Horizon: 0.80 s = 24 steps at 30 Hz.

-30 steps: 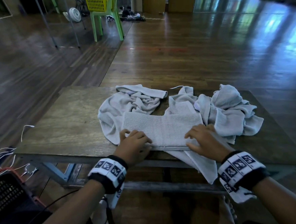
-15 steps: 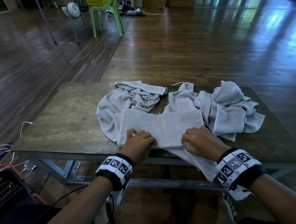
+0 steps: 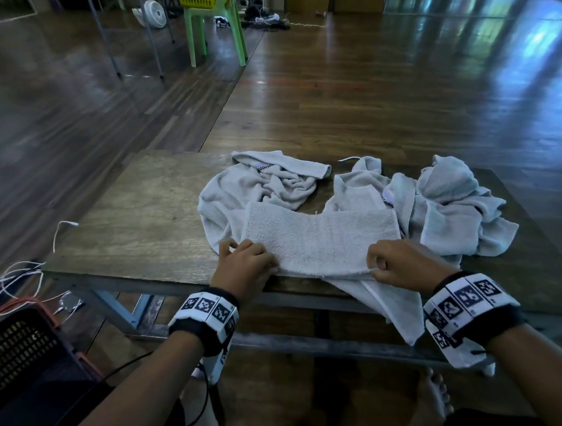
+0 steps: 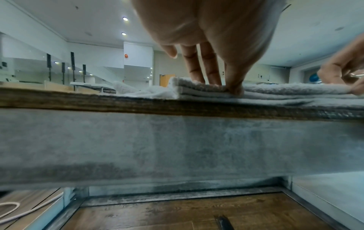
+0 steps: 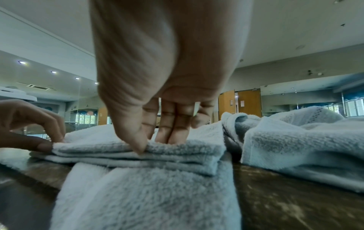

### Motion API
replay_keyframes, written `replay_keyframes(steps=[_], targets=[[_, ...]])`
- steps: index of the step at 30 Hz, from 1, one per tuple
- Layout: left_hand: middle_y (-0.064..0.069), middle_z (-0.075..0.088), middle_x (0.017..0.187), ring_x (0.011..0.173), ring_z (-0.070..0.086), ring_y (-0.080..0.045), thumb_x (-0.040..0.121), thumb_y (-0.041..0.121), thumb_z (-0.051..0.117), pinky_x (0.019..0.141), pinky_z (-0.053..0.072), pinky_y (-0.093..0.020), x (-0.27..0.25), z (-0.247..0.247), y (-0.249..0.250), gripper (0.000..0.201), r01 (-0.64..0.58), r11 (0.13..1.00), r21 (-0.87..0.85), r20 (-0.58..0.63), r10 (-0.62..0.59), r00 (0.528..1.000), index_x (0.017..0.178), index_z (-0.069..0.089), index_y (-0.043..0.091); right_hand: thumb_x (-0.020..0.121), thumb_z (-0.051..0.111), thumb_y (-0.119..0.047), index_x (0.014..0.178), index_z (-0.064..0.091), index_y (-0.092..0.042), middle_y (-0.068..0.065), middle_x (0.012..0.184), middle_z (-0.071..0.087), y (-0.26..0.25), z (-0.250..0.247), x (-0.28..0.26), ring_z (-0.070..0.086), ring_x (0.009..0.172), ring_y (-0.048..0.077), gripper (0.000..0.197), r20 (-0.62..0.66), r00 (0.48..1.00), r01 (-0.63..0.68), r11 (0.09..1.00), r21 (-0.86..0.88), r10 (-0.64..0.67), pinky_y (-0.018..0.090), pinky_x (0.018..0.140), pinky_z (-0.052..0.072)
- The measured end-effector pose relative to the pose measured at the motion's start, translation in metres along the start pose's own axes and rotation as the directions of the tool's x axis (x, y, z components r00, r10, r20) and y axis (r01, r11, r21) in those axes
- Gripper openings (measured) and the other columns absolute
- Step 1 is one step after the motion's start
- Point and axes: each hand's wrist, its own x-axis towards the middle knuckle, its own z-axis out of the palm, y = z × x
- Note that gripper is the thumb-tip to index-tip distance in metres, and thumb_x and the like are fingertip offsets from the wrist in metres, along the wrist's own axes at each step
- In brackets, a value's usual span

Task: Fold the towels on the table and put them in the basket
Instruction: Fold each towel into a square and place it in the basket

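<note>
A folded towel (image 3: 321,236) lies at the near edge of the wooden worktop (image 3: 134,223), resting partly on other loose towels. The left hand (image 3: 243,270) pinches its near left edge, thumb in front and fingers on top. The right hand (image 3: 399,264) pinches the near right edge the same way. The step in hand looks like another fold: both hands would need to lift this edge together and carry it away, keeping the layers aligned. Crumpled towels (image 3: 449,207) crowd the right and far sides, and one (image 3: 389,305) hangs over the near edge under the folded towel. Bare worktop lies to the left. A dark basket (image 3: 19,344) sits low at the left, well apart.
</note>
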Motion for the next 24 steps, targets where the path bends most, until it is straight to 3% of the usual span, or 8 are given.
replay_keyframes(steps=[3, 6, 9, 11, 13, 15, 20, 24], targets=[[0.015, 0.061, 0.073, 0.076, 0.060, -0.012, 0.074, 0.041, 0.066, 0.082, 0.020, -0.034, -0.003, -0.001, -0.005, 0.010, 0.014, 1.000, 0.009, -0.007, -0.014, 1.000, 0.071, 0.066, 0.031, 0.082, 0.060, -0.026, 0.087, 0.061, -0.026, -0.011, 0.085, 0.058, 0.005, 0.002, -0.005, 0.058, 0.077, 0.010, 0.006, 0.000, 1.000, -0.032, 0.999, -0.003, 0.032, 0.024, 0.069, 0.045], [0.015, 0.058, 0.070, 0.073, 0.058, -0.010, 0.077, 0.051, 0.048, 0.081, 0.019, -0.032, -0.009, -0.005, -0.010, 0.027, 0.058, 0.997, 0.047, 0.020, -0.059, 0.998, 0.067, 0.064, 0.031, 0.080, 0.061, -0.024, 0.086, 0.060, -0.030, -0.012, 0.086, 0.058, 0.013, 0.002, -0.013, 0.057, 0.079, 0.007, 0.008, 0.090, 0.992, -0.086, 0.996, 0.018, 0.084, 0.021, 0.071, 0.044], [0.014, 0.057, 0.069, 0.076, 0.054, -0.010, 0.080, 0.052, 0.047, 0.081, 0.017, -0.033, -0.013, -0.012, -0.012, 0.031, 0.206, 0.978, 0.042, 0.024, -0.207, 0.978, 0.064, 0.059, 0.028, 0.080, 0.058, -0.026, 0.085, 0.063, -0.029, -0.012, 0.085, 0.062, 0.020, -0.004, -0.018, 0.059, 0.078, 0.007, 0.007, 0.118, 0.985, -0.130, 0.992, 0.004, 0.128, 0.022, 0.072, 0.047], [0.012, 0.058, 0.072, 0.081, 0.052, -0.010, 0.082, 0.048, 0.051, 0.083, 0.017, -0.035, -0.013, -0.015, -0.013, 0.026, 0.383, 0.923, -0.027, 0.031, -0.382, 0.923, 0.067, 0.056, 0.027, 0.080, 0.054, -0.027, 0.081, 0.065, -0.029, -0.010, 0.083, 0.065, 0.020, -0.008, -0.016, 0.060, 0.075, 0.008, 0.011, 0.081, 0.986, -0.144, 0.989, -0.035, 0.147, 0.026, 0.072, 0.050], [0.011, 0.061, 0.075, 0.080, 0.053, -0.012, 0.082, 0.043, 0.054, 0.083, 0.020, -0.037, -0.011, -0.017, -0.015, 0.019, 0.547, 0.829, -0.118, 0.038, -0.547, 0.837, 0.072, 0.055, 0.027, 0.079, 0.052, -0.027, 0.077, 0.064, -0.029, -0.010, 0.081, 0.066, 0.013, -0.012, -0.009, 0.060, 0.072, 0.008, 0.012, 0.030, 0.989, -0.143, 0.988, -0.060, 0.145, 0.027, 0.072, 0.050], [0.009, 0.063, 0.076, 0.080, 0.055, -0.013, 0.082, 0.044, 0.054, 0.084, 0.023, -0.038, -0.011, -0.018, -0.018, 0.019, 0.641, 0.757, -0.128, 0.096, -0.634, 0.768, 0.076, 0.056, 0.026, 0.081, 0.052, -0.025, 0.079, 0.066, -0.026, -0.010, 0.081, 0.066, -0.002, -0.016, 0.004, 0.060, 0.072, 0.009, 0.014, -0.028, 0.993, -0.118, 0.992, -0.055, 0.116, 0.030, 0.075, 0.049], [0.005, 0.067, 0.077, 0.085, 0.056, -0.017, 0.083, 0.050, 0.051, 0.082, 0.022, -0.038, -0.006, -0.015, -0.019, 0.032, 0.702, 0.711, -0.046, 0.211, -0.679, 0.703, 0.077, 0.065, 0.022, 0.085, 0.052, -0.026, 0.090, 0.066, -0.022, -0.008, 0.088, 0.066, -0.054, -0.030, 0.058, 0.060, 0.084, 0.012, 0.015, -0.110, 0.994, 0.005, 1.000, 0.026, -0.002, 0.037, 0.085, 0.043], [0.008, 0.067, 0.081, 0.090, 0.057, -0.017, 0.079, 0.052, 0.054, 0.082, 0.023, -0.039, -0.002, -0.016, -0.026, 0.027, 0.735, 0.672, -0.089, 0.282, -0.691, 0.666, 0.080, 0.065, 0.027, 0.087, 0.050, -0.032, 0.105, 0.061, -0.024, -0.005, 0.102, 0.066, -0.086, -0.037, 0.120, 0.060, 0.099, 0.016, 0.022, -0.076, 0.997, 0.039, 0.998, 0.059, -0.035, 0.040, 0.091, 0.041]])
